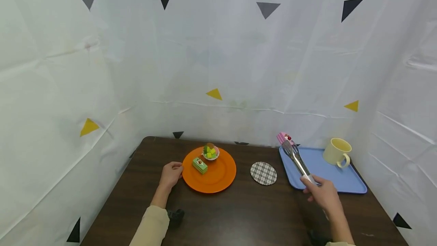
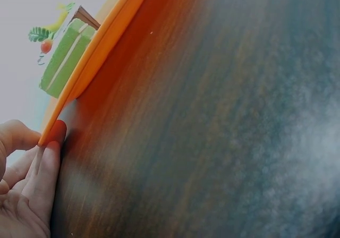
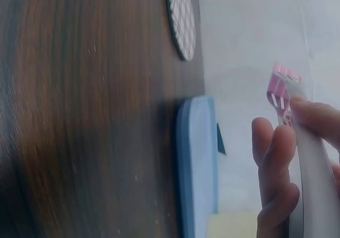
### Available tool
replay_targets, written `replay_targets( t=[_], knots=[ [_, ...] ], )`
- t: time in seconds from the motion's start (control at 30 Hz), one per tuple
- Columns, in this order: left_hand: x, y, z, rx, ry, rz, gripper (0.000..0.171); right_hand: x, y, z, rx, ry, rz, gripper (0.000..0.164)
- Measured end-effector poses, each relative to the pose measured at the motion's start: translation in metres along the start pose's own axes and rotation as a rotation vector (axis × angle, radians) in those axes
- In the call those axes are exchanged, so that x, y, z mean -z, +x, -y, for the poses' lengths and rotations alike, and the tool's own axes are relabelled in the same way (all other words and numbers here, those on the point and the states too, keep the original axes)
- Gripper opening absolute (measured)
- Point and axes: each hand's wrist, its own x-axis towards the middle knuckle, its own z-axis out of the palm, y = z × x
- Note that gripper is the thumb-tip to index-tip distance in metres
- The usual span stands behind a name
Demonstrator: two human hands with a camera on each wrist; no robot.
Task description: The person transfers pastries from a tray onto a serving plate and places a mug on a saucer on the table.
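One brown table (image 1: 256, 215), white sheeting (image 1: 222, 48), left grip (image 1: 170, 174) pinching plate (image 1: 215, 182), right grip (image 1: 324, 194) clasping tongs (image 1: 300, 164)

We record a tabletop (image 1: 246, 215) of dark wood grain, smooth with a faint gloss. We find the orange plate (image 1: 216, 183) smooth and plastic-looking, likewise the blue tray (image 1: 346, 181). We note shiny metal tongs (image 1: 300, 164), a smooth yellow mug (image 1: 334, 153) and a creased white sheet (image 1: 222, 48), cloth or plastic undetermined.
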Motion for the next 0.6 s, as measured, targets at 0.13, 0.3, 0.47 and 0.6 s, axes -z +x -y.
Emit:
replay_targets(
  t=[0.13,0.3,0.47,0.6],
  knots=[
    [0.001,0.000,-0.001,0.001,-0.003,0.002,0.034,-0.011,-0.003,0.006,0.013,0.024,0.014,0.083],
    [0.001,-0.001,-0.003,0.004,-0.003,0.001,0.035,-0.020,-0.003,0.009,0.038,0.034,0.038,0.071],
    [0.001,-0.002,-0.003,0.006,0.001,-0.004,0.034,-0.032,-0.004,0.009,0.053,0.084,0.071,0.060],
    [0.000,-0.002,-0.002,0.006,-0.003,-0.007,0.034,-0.042,-0.007,0.011,0.057,0.160,0.123,0.061]
  ],
)
